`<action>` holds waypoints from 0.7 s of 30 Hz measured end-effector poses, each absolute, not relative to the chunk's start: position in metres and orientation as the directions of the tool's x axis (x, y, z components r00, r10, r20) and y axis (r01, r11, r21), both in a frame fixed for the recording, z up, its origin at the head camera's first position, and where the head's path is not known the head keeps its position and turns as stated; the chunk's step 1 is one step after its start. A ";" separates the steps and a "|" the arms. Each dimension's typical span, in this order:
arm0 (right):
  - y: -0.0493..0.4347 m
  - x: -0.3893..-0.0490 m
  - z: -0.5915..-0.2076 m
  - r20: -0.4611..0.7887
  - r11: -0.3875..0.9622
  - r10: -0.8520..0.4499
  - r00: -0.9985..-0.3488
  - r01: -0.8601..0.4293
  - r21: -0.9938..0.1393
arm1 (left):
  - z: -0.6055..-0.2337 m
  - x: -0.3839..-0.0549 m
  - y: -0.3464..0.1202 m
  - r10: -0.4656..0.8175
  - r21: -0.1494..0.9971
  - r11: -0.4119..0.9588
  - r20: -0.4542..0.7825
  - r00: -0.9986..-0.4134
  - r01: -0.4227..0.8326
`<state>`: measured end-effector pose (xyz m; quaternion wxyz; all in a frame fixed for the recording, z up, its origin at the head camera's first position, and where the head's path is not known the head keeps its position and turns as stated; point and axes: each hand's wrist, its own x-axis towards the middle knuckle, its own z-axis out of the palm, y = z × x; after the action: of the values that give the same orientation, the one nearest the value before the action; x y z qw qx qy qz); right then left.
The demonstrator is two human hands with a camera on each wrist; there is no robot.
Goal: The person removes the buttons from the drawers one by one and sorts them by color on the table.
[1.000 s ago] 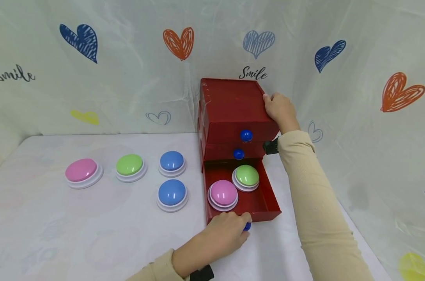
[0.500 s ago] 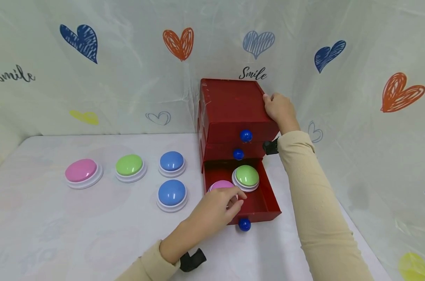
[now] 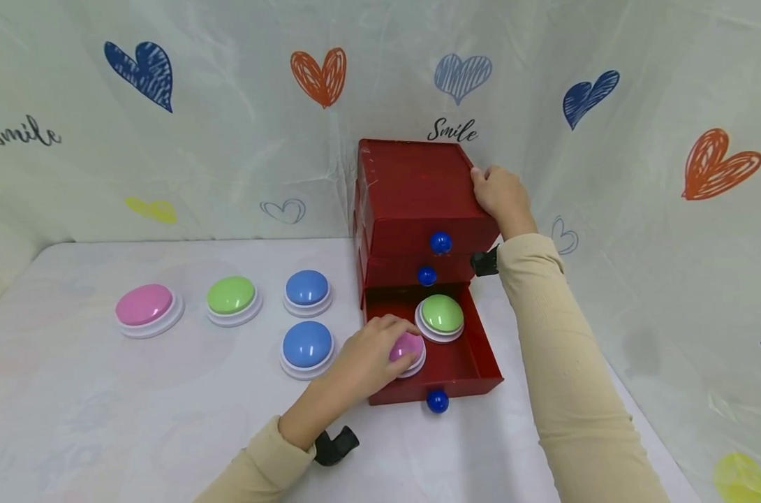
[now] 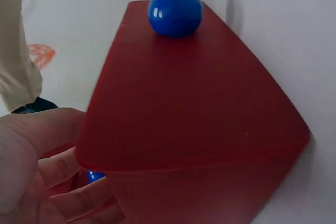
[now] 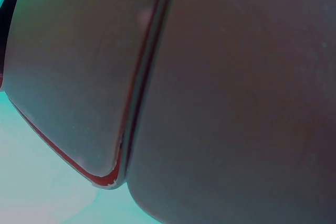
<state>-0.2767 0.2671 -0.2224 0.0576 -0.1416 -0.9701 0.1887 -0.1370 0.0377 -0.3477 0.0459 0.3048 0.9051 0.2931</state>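
My left hand [image 3: 366, 356] reaches over the front left of the pulled-out red drawer [image 3: 468, 388]. Its fingers and thumb curl round a domed pink push button [image 3: 408, 348] with a white base, partly covering it. In the left wrist view the drawer's front panel [image 4: 194, 103] hides that button, and bent fingers [image 4: 84, 200] show behind it. Beside it in the drawer sits a green push button [image 3: 442, 314]. My right hand [image 3: 501, 195] grips the upper right edge of the red drawer cabinet [image 3: 418, 181], thumb on top. The right wrist view shows only dark cabinet panels [image 5: 236, 103].
Left of the cabinet on the white-covered table [image 3: 167, 405] stand another pink button [image 3: 144, 306], another green button [image 3: 231, 296] and two blue buttons [image 3: 308, 288]. A blue knob [image 3: 438, 401] juts from the open drawer. The two upper drawers are closed. A patterned curtain [image 3: 230, 140] hangs behind.
My left hand has let go of the lowest drawer's blue knob, moved back and left over the drawer, and closed round the pink button. My right hand has stayed on the cabinet.
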 end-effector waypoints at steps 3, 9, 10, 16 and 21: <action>0.267 -0.277 -0.222 0.062 0.889 0.296 -0.953 0.252 -0.383 | -0.351 -0.139 0.037 0.585 0.515 0.668 0.080 -0.807 0.536; 0.266 -0.276 -0.222 0.057 0.888 0.294 -0.954 0.251 -0.387 | -0.358 -0.143 0.037 0.612 0.405 0.702 0.079 -0.787 0.586; 0.266 -0.276 -0.222 0.056 0.887 0.293 -0.954 0.250 -0.387 | -0.359 -0.143 0.037 0.617 0.385 0.704 0.082 -0.782 0.596; 0.266 -0.277 -0.223 0.065 0.891 0.289 -0.955 0.243 -0.384 | -0.364 -0.146 0.037 0.643 0.296 0.708 0.105 -0.758 0.641; 0.267 -0.277 -0.224 0.062 0.888 0.290 -0.955 0.244 -0.389 | -0.367 -0.147 0.038 0.656 0.245 0.707 0.126 -0.745 0.664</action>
<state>-0.2773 0.2674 -0.2235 0.0594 -0.1376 -0.9698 0.1923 -0.1472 0.0385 -0.3671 -0.0149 0.3571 0.9236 0.1385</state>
